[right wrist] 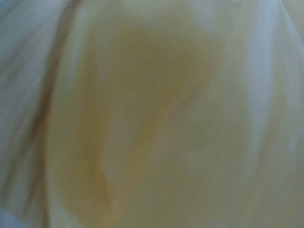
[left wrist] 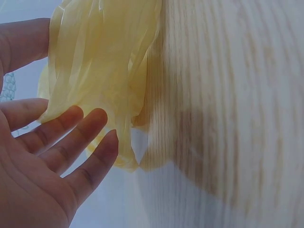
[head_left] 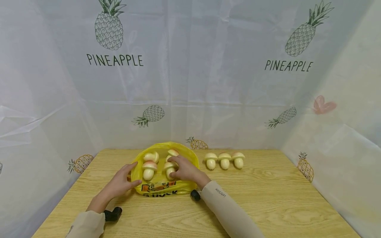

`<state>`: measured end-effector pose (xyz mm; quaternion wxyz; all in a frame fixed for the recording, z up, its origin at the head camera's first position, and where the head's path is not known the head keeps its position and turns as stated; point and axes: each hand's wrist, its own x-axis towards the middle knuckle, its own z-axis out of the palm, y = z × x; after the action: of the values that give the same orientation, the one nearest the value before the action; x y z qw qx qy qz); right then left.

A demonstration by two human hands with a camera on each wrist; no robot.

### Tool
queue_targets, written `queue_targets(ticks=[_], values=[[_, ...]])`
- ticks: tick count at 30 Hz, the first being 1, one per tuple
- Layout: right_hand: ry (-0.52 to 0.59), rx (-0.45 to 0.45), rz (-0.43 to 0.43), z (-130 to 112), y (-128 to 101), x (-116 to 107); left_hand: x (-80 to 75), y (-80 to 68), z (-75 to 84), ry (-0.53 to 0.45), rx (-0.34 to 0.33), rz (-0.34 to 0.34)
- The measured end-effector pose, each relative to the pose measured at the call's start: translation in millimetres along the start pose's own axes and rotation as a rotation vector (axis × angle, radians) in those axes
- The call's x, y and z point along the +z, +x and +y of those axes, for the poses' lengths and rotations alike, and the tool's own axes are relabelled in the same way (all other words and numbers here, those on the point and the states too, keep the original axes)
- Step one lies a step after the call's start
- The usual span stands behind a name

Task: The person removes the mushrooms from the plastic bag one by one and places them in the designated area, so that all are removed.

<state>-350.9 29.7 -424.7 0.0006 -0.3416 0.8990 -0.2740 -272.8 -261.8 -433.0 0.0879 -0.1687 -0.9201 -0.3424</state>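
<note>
A yellow plastic bag (head_left: 157,188) lies on the wooden table (head_left: 268,198) with several cream toy mushrooms lying on it. My right hand (head_left: 175,169) reaches over the bag; its fingers and thumb curl round one mushroom (head_left: 168,166) near the middle. Another mushroom (head_left: 148,169) lies just left of it. My left hand (head_left: 131,175) rests at the bag's left edge, and its straight fingers (left wrist: 71,128) touch the thin plastic (left wrist: 104,61). The right wrist view is a blurred close-up of yellow plastic (right wrist: 152,114).
Three more mushrooms (head_left: 225,161) stand in a row on the table to the right of the bag. Pale plastic sheets printed with pineapples (head_left: 190,82) wall in the table at the back and both sides. The wood shows bare in front and at the right.
</note>
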Motion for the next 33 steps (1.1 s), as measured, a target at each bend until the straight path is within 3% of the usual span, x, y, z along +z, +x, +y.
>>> queue_targets(ticks=[20, 33], values=[[0.055, -0.012, 0.000, -4, -2, -4, 0.0, 1.5, 0.6, -0.003, -0.007, -0.007], [0.028, -0.006, 0.029, -4, -27, -37, 1.1, 1.4, -1.3, 0.006, 0.002, 0.012]])
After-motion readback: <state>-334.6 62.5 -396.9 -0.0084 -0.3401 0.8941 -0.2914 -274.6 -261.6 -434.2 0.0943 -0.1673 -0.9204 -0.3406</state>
